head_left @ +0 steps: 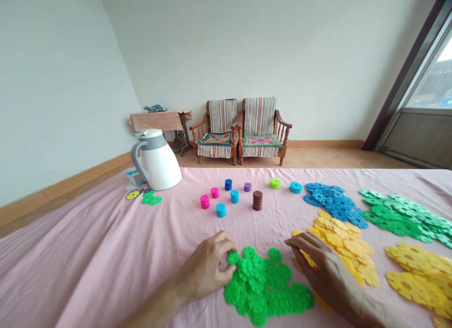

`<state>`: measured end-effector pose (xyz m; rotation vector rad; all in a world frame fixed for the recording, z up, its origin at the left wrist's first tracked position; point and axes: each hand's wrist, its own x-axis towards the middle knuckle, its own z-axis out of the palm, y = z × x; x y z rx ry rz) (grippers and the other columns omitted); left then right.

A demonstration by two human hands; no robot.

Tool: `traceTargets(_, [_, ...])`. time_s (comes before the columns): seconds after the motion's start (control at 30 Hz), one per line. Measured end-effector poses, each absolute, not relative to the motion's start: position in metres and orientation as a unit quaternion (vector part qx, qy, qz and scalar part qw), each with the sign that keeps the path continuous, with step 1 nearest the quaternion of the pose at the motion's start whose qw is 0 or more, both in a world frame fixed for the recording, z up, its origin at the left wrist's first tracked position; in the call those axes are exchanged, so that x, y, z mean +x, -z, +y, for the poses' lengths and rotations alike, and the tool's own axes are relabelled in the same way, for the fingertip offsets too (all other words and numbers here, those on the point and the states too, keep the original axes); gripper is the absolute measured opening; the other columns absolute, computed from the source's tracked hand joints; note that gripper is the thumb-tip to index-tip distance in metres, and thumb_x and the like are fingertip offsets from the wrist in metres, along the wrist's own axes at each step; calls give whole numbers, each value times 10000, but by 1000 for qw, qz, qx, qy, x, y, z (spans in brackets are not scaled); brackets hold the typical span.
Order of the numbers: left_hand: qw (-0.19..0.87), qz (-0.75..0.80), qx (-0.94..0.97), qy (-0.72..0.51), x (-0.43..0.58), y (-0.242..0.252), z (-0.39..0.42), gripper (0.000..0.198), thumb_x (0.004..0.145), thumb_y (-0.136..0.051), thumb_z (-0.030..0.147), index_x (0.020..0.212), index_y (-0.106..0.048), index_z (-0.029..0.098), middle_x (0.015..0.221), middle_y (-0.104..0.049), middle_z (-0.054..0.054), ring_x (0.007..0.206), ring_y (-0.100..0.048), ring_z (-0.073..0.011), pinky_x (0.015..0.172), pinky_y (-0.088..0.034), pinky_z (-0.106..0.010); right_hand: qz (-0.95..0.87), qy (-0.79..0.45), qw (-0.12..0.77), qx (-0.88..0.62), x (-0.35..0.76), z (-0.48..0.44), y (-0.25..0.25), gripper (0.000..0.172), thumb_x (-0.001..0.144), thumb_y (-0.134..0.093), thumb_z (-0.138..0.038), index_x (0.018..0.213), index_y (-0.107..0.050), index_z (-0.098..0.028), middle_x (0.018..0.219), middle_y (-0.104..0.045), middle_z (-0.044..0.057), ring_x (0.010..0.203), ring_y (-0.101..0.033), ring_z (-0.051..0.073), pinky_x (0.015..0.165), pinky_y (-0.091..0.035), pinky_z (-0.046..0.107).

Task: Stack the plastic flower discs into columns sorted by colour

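Observation:
My left hand (pixel 212 264) is curled at the left edge of a heap of bright green flower-shaped plastic discs (pixel 261 290), and its thumb and fingertips close on a green disc (pixel 233 258) there. How many pieces lie in that pinch I cannot tell. My right hand (pixel 321 264) hovers or rests between the green heap and a pile of yellow flower discs (pixel 341 238). Its fingers stretch out to the left, with nothing visible in them. Part of the yellow pile is hidden under that hand.
Short stacks stand beyond the hands, among them a brown stack (pixel 257 201), a pink stack (pixel 205 202) and a light-blue stack (pixel 221 210). Blue discs (pixel 332 203), darker green discs (pixel 406 217) and larger yellow discs (pixel 420 276) spread rightward. A white jug (pixel 158 163) stands back left.

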<state>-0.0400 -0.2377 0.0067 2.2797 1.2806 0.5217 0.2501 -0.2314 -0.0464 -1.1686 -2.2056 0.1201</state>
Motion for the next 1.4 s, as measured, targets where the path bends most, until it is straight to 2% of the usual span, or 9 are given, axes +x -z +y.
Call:
traceTargets(0.27, [178,541,776,-272,-54,2,-226,235,725,-567,123,937,-653,179,863,-571,-6,604,-514,-95,604,-432,-222,-835,-74,332,-434,246,-236,44,175,972,-413,-222,1017,-581,-242,923,-656,32,864,-639,176,751,-510,331])
traceTargets(0.43, [171,538,790,-237,-43,-13,-222,204,713,-588,147,899,-661,190,898,-595,-3,597,-522,-92,621,-437,-225,-833,-95,337,-429,243,-237,46,203,974,-407,-231,997,-607,-243,911,-659,41,843,-641,182,752,-511,338])
traceTargets(0.63, [125,522,824,-183,-15,-10,-205,199,700,-574,106,852,-675,186,843,-585,-15,687,-558,-136,629,-427,-229,-830,-103,339,-431,246,-236,50,187,972,-415,-236,990,-601,-241,904,-650,38,839,-634,182,737,-504,332])
traceTargets(0.83, [96,530,802,-259,-29,3,-188,198,796,-560,148,972,-643,184,930,-601,-26,667,-557,-125,686,-457,-249,-824,-98,346,-438,246,-234,53,192,975,-412,-239,975,-604,-238,887,-649,35,817,-632,173,724,-502,323])
traceTargets(0.93, [30,565,774,-285,-51,-1,-178,233,788,-442,23,827,-610,180,859,-586,-22,743,-576,-143,707,-445,-248,-822,-107,336,-447,245,-235,53,199,981,-409,-258,985,-607,-245,912,-654,31,849,-635,175,756,-501,330])
traceTargets(1.03, [-5,600,757,-259,-69,-1,-170,271,763,-405,-23,747,-578,184,847,-583,-23,779,-586,-152,730,-439,-254,-823,-111,328,-450,244,-237,51,189,974,-432,-284,997,-617,-253,919,-663,29,868,-642,181,769,-506,332])
traceTargets(1.2, [-9,617,760,-204,-74,6,-166,287,755,-428,-31,841,-596,186,921,-603,-33,859,-609,-166,763,-438,-254,-825,-120,324,-447,245,-238,51,201,975,-423,-286,978,-622,-256,914,-668,28,834,-651,173,749,-517,318])
traceTargets(1.4, [-26,611,772,-172,-68,7,-168,290,770,-421,-10,874,-596,197,915,-591,-33,840,-605,-178,750,-437,-267,-822,-104,330,-451,245,-236,53,192,976,-420,-292,984,-610,-261,914,-669,27,863,-651,182,756,-515,320])
